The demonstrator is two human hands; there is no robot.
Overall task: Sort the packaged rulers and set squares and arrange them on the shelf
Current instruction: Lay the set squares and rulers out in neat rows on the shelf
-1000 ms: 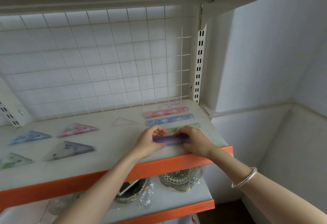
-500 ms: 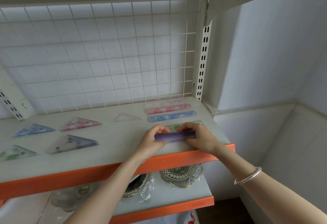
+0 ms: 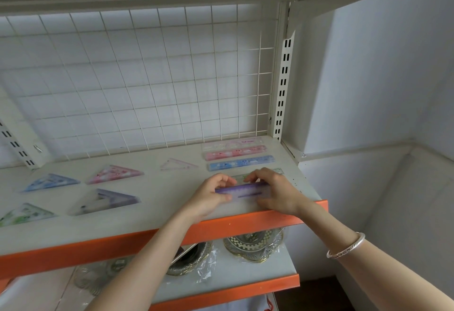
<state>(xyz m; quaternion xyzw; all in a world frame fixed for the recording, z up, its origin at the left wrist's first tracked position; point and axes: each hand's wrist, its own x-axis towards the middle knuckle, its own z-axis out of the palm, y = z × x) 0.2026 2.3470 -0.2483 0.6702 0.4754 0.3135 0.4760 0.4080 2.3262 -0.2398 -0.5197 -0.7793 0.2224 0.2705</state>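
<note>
**A:** Where is the purple ruler (image 3: 243,191)?

**B:** At the front right of the shelf (image 3: 152,212), low over the board and close to the orange edge. Both hands hold it. The left hand (image 3: 208,200) pinches its left end between thumb and fingers, and the right hand (image 3: 277,192) curls round its right end. I cannot tell whether it touches the board yet.

**A:** So this is the one being placed?

**B:** I judge so. It lies lengthwise, like the row behind it. Just behind is a green ruler (image 3: 277,171), mostly hidden by the hands. Then come a blue ruler (image 3: 242,163), a pink ruler (image 3: 235,154) and a pale ruler (image 3: 233,144) at the back by the wire grid (image 3: 147,77). The purple one would be the fifth, at the front of that row.

**A:** And the set squares?

**B:** Five lie flat to the left, apart from one another. A clear set square (image 3: 178,164) is nearest the rulers. Further left are a pink set square (image 3: 115,174), a blue set square (image 3: 50,182) and a purple set square (image 3: 105,201). A green set square (image 3: 24,214) is at the left edge of view.

**A:** What is left, then?

**B:** Little, as far as I can see: lay this ruler down parallel to the others and let go. I see no loose packets elsewhere, though the shelf runs out of view on the left. The wrapped plates (image 3: 253,246) on the lower shelf are no part of the job
</note>
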